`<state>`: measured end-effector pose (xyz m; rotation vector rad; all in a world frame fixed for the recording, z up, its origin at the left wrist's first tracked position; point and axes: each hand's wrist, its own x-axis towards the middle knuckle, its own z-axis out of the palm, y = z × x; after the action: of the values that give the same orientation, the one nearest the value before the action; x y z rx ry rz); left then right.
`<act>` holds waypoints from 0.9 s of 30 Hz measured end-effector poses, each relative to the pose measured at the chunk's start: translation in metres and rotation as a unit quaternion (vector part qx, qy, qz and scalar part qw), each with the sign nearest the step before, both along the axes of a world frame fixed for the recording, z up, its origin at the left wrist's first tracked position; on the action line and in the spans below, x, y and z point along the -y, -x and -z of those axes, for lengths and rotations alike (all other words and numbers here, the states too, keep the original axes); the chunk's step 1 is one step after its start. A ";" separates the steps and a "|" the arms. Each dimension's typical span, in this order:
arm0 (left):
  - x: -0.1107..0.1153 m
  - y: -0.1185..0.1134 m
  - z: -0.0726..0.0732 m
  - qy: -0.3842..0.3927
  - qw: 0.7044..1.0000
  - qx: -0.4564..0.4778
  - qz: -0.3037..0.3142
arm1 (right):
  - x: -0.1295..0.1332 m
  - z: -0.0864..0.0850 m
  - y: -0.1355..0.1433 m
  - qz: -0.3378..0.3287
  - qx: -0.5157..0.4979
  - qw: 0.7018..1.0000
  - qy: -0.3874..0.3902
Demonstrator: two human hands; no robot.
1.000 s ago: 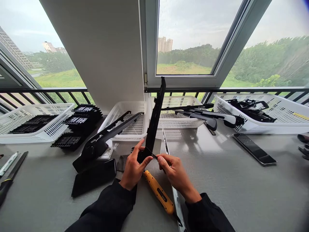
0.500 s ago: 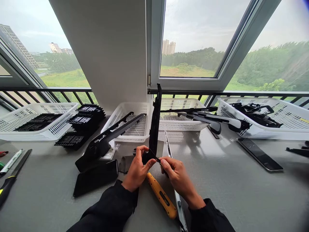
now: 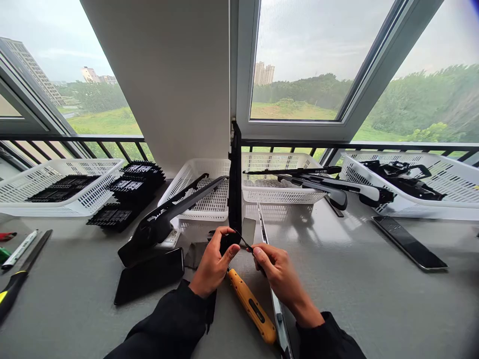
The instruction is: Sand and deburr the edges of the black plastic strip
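My left hand (image 3: 214, 263) is closed on the lower end of a long black plastic part (image 3: 235, 184), which stands nearly upright away from me. My right hand (image 3: 277, 273) pinches a thin dark strip or tool (image 3: 247, 245), and its tip reaches the part near my left fingers. The fingers and the part's dark end hide the exact contact. Just below the hands lies an orange electric screwdriver (image 3: 252, 306). A metal rail (image 3: 279, 316) runs beneath my right hand, across the grey table (image 3: 359, 299).
White baskets (image 3: 194, 215) line the back, some with black parts. Black trim pieces (image 3: 175, 214) and a stack of black grids (image 3: 130, 194) stand left. Phones (image 3: 149, 275) lie on both sides. At far left are a file (image 3: 35, 252) and a marker (image 3: 20, 249).
The upper end of the long black part has swung left. My right hand has shifted slightly right and down, opening a little more distance from my left hand.
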<state>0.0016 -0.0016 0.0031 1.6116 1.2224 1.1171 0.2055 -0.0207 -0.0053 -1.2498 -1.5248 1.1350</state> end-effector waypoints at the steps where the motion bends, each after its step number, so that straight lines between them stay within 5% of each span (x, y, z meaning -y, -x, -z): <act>1: 0.000 0.000 -0.001 0.001 1.000 0.003 -0.001 | 0.001 0.000 0.000 -0.003 0.000 1.000 0.001; 27: -0.002 0.010 -0.012 -0.012 0.998 0.057 -0.034 | 0.006 -0.014 -0.005 -0.108 0.025 0.993 0.039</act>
<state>-0.0082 0.0006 0.0153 1.5117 1.2018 1.2535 0.2108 -0.0262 0.0086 -1.1940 -1.7004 1.3223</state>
